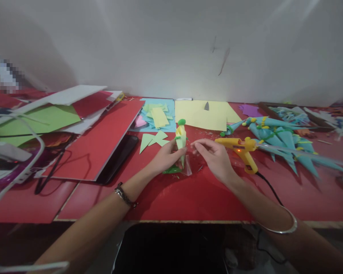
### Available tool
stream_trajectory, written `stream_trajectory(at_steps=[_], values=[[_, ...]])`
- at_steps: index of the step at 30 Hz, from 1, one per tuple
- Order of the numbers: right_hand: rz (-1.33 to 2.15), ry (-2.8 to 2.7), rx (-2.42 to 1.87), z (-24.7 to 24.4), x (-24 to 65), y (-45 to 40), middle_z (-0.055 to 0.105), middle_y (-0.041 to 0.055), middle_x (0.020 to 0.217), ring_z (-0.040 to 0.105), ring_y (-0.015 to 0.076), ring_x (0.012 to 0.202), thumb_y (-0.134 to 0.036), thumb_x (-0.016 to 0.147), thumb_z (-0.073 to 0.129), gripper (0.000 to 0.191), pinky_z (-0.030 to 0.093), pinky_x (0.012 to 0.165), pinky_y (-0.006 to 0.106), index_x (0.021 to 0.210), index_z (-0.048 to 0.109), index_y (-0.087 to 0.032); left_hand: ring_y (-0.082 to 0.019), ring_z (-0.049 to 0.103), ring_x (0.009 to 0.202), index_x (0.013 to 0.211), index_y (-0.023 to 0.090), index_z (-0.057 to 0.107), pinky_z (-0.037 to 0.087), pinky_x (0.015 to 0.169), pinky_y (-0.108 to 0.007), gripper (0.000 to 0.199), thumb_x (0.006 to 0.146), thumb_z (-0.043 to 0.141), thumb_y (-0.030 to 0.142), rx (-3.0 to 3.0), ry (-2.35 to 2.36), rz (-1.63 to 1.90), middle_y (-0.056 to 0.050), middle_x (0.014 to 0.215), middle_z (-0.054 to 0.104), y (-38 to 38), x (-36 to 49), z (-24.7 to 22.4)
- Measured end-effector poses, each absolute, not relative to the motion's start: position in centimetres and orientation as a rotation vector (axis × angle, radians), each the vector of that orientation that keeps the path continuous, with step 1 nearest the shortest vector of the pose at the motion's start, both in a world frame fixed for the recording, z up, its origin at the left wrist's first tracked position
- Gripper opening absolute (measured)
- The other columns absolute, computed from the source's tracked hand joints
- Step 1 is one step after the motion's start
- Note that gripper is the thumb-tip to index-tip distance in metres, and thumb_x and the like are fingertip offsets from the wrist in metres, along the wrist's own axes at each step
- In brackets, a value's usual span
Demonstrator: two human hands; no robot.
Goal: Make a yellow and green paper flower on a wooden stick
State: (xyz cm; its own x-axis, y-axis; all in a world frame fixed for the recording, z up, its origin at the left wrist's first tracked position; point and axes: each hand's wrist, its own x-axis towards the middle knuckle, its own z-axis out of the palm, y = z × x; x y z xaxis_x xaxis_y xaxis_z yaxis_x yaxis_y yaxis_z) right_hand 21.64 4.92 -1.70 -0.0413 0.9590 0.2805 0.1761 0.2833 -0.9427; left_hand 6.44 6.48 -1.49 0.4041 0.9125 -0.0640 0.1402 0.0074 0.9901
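My left hand is closed round a small pale green paper cone. The cone points down and carries yellow and green pieces, with a round green top. Just to its right, apart from the cone, my right hand has thumb and fingertips pressed together; whatever they may pinch is too small to make out. Below the cone lie a green piece and a clear plastic scrap. A yellow glue gun with a glowing orange light rests right of my right hand.
Several blue paper cones lie at the right, near a brown tray. Green paper triangles, a stack of cut paper and a yellow sheet lie beyond my hands. Red boards, a black phone-like slab and cables occupy the left.
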Motion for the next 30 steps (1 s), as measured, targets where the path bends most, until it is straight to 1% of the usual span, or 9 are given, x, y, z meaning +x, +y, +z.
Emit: stream_trajectory(at_steps=[3, 6, 10, 13, 16, 19, 25, 27, 30], values=[[0.774, -1.446, -1.04, -1.67, 21.63, 4.82, 0.066, 0.0021, 0.079, 0.06, 0.0129, 0.073, -0.026, 0.077, 0.052, 0.012, 0.049, 0.07, 0.028, 0.079, 0.061, -0.019, -0.007, 0.052, 0.04, 0.091, 0.013, 0.044, 0.041, 0.041, -0.018, 0.017, 0.079, 0.045, 0.025, 1.452, 0.995, 0.759, 0.004, 0.056, 0.051, 6.5, 6.44, -1.51], [0.703, -1.495, -0.961, -1.63, 21.6, 4.69, 0.067, 0.0024, 0.083, 0.061, 0.0133, 0.081, -0.022, 0.079, 0.049, 0.013, 0.048, 0.076, 0.029, 0.08, 0.062, -0.019, -0.008, 0.053, 0.041, 0.095, 0.011, 0.045, 0.042, 0.042, -0.02, 0.02, 0.079, 0.045, 0.024, 1.444, 0.996, 0.749, 0.004, 0.058, 0.052, 6.56, 6.48, -1.59], [0.701, -1.554, -0.943, -1.64, 21.65, 4.61, 0.067, 0.0023, 0.089, 0.06, 0.0138, 0.088, -0.02, 0.08, 0.048, 0.015, 0.048, 0.079, 0.029, 0.081, 0.063, -0.02, -0.006, 0.053, 0.041, 0.099, 0.011, 0.045, 0.042, 0.042, -0.019, 0.024, 0.078, 0.046, 0.021, 1.471, 0.931, 0.753, 0.001, 0.066, 0.054, 6.62, 6.44, -1.73], [0.701, -1.574, -0.945, -1.58, 21.67, 4.58, 0.066, 0.0021, 0.089, 0.06, 0.0138, 0.089, -0.019, 0.08, 0.048, 0.015, 0.048, 0.079, 0.029, 0.082, 0.063, -0.021, -0.007, 0.055, 0.043, 0.099, 0.011, 0.045, 0.043, 0.043, -0.02, 0.025, 0.077, 0.048, 0.021, 1.495, 0.906, 0.736, -0.001, 0.072, 0.055, 6.65, 6.36, -1.8], [0.695, -1.572, -0.939, -1.55, 21.65, 4.61, 0.066, 0.002, 0.086, 0.06, 0.013, 0.086, -0.019, 0.08, 0.047, 0.015, 0.048, 0.076, 0.028, 0.08, 0.063, -0.02, -0.007, 0.055, 0.044, 0.099, 0.011, 0.046, 0.044, 0.044, -0.021, 0.024, 0.077, 0.047, 0.022, 1.5, 0.909, 0.723, 0.0, 0.07, 0.054, 6.7, 6.33, -1.85], [0.677, -1.503, -0.949, -1.61, 21.66, 4.72, 0.064, 0.0013, 0.081, 0.06, 0.0114, 0.077, -0.02, 0.081, 0.047, 0.016, 0.049, 0.069, 0.026, 0.078, 0.062, -0.02, -0.008, 0.055, 0.043, 0.097, 0.011, 0.046, 0.044, 0.044, -0.021, 0.024, 0.078, 0.047, 0.024, 1.494, 0.914, 0.722, 0.0, 0.068, 0.054, 6.76, 6.33, -1.95], [0.759, -1.427, -1.016, -1.67, 21.81, 4.82, 0.065, -0.0003, 0.077, 0.059, 0.0097, 0.068, -0.02, 0.076, 0.053, 0.013, 0.05, 0.065, 0.025, 0.084, 0.063, -0.02, -0.009, 0.055, 0.044, 0.096, 0.011, 0.046, 0.043, 0.045, -0.022, 0.025, 0.078, 0.049, 0.029, 1.481, 0.926, 0.722, 0.001, 0.063, 0.054, 6.72, 6.22, -2.03], [0.776, -1.435, -1.019, -1.66, 21.84, 4.8, 0.064, -0.001, 0.074, 0.058, 0.0093, 0.064, -0.02, 0.074, 0.055, 0.011, 0.05, 0.063, 0.024, 0.081, 0.064, -0.02, -0.008, 0.056, 0.044, 0.096, 0.012, 0.046, 0.043, 0.045, -0.022, 0.025, 0.078, 0.049, 0.028, 1.485, 0.921, 0.725, 0.001, 0.065, 0.055, 6.66, 6.24, -1.92], [0.757, -1.45, -1.031, -1.62, 21.82, 4.75, 0.062, -0.002, 0.067, 0.056, 0.0085, 0.06, -0.022, 0.072, 0.058, 0.005, 0.048, 0.058, 0.023, 0.072, 0.062, -0.019, -0.007, 0.055, 0.043, 0.093, 0.012, 0.047, 0.042, 0.044, -0.021, 0.022, 0.076, 0.05, 0.026, 1.48, 0.923, 0.727, 0.001, 0.066, 0.055, 6.61, 6.33, -1.74]])
